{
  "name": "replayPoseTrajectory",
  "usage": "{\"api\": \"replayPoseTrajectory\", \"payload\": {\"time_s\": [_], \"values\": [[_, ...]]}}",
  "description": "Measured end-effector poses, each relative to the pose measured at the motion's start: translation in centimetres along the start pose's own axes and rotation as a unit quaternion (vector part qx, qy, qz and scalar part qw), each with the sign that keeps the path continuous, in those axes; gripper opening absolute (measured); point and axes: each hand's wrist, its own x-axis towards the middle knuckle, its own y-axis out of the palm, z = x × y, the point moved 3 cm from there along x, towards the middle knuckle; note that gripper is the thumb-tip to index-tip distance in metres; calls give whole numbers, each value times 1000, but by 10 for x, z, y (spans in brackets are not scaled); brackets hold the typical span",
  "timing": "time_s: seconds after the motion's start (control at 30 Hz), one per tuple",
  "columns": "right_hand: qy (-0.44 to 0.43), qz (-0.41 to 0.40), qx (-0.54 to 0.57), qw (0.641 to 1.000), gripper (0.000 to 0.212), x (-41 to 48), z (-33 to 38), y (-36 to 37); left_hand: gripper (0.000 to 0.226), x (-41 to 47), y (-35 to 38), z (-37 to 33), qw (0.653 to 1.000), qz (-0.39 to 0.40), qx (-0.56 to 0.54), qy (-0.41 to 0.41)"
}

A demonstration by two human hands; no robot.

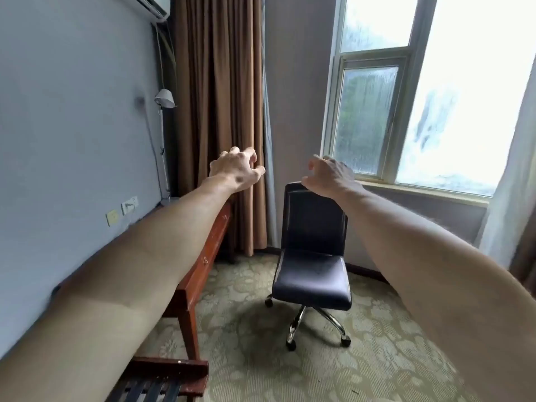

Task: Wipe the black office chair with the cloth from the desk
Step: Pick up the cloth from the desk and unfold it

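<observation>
A black office chair (pixel 311 256) on a chrome wheeled base stands on the carpet near the window, its seat facing me. Both my arms are stretched out in front of me at chest height. My left hand (pixel 236 171) hangs in the air in front of the brown curtain, fingers loosely curled, holding nothing. My right hand (pixel 329 175) hovers in front of the chair's backrest top, fingers also loosely curled and empty. The red-brown wooden desk (pixel 200 274) runs along the left wall, mostly hidden behind my left forearm. No cloth is visible.
A brown curtain (pixel 220 111) hangs in the corner behind the desk. A window (pixel 406 97) with a sill fills the right wall. A slatted wooden rack (pixel 162 381) sits at the bottom left. A white lamp (pixel 165 98) stands by the wall. Patterned carpet surrounds the chair.
</observation>
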Motion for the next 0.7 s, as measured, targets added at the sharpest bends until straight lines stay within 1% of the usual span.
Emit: {"api": "replayPoseTrajectory", "payload": {"time_s": [0.1,0.2,0.33,0.47,0.7], "values": [[-10,-15,-2,1000,37,32,20,7,32,22,-6,25,1000,-16,22,-4],[-17,-29,9,999,35,68,43,19,36,44,-8,57,999,-21,24,-18],[-31,-44,34,998,28,107,77,44,35,64,-7,103,998,-30,32,-38],[-60,-22,57,996,22,134,105,85,33,75,3,141,996,-33,50,-69],[-108,21,96,989,29,175,128,167,28,87,55,192,988,-33,93,-120]]}}
